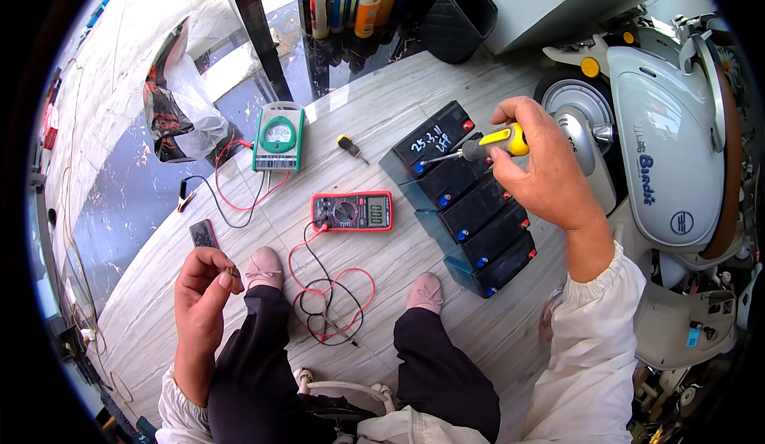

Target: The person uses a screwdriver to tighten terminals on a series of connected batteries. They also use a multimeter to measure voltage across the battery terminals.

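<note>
Left hand point(203, 289) at near left, thumb and fingers pinching a small brownish piece point(232, 272); piece's direction unclear. Phone point(203, 234) on floor just beyond it. Green-framed analog tester point(278, 137) farther off, slightly right. Small screwdriver point(348, 145) lies right of tester, shaft toward near right. Red multimeter point(352, 211) nearer, long axis left-right, display at right end. Five black batteries point(470, 211) in a row running far left to near right; each one's long axis goes near left to far right, blue terminals left, red right. Yellow-gray screwdriver point(476, 151) above far end of row, long axis roughly left-right, tip pointing left and slightly near, by farthest battery's blue terminal; contact can't be told. Right hand point(542, 165) grips its handle. Pale scooter point(669, 149) far right.
</note>
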The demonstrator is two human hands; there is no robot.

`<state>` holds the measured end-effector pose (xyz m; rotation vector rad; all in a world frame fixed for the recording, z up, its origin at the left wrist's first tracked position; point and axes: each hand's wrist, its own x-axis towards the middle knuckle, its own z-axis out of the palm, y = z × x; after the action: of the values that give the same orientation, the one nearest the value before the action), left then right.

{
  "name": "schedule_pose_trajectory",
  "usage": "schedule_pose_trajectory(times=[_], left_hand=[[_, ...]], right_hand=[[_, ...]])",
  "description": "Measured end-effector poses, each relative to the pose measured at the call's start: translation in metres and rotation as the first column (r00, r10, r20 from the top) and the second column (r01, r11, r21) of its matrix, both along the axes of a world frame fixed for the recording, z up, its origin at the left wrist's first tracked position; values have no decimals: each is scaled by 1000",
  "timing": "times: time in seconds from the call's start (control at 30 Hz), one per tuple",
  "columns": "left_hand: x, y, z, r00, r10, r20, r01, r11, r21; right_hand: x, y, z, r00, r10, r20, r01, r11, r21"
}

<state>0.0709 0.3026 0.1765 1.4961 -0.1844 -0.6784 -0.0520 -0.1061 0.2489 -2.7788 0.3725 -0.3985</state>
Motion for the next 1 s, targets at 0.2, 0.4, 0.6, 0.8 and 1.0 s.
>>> schedule_pose_trajectory(times=[0.2,0.4,0.6,0.8,1.0], left_hand=[[1,0,-2,1000,-15,3,15,1000,18],[1,-3,-5,1000,-27,5,27,1000,14],[1,-1,-6,1000,-26,-2,26,999,23],[5,-1,-6,998,-59,-28,59,998,-17],[5,2,-9,998,-54,-34,54,999,-8]], right_hand=[[12,12,17,892,-211,-400,266,960,87],[4,-2,4,994,26,-110,-25,1000,14],[18,13,19,892,-229,-391,260,965,27],[0,2,8,973,-150,-178,138,988,-75],[7,4,16,944,-118,-307,123,992,-5]])
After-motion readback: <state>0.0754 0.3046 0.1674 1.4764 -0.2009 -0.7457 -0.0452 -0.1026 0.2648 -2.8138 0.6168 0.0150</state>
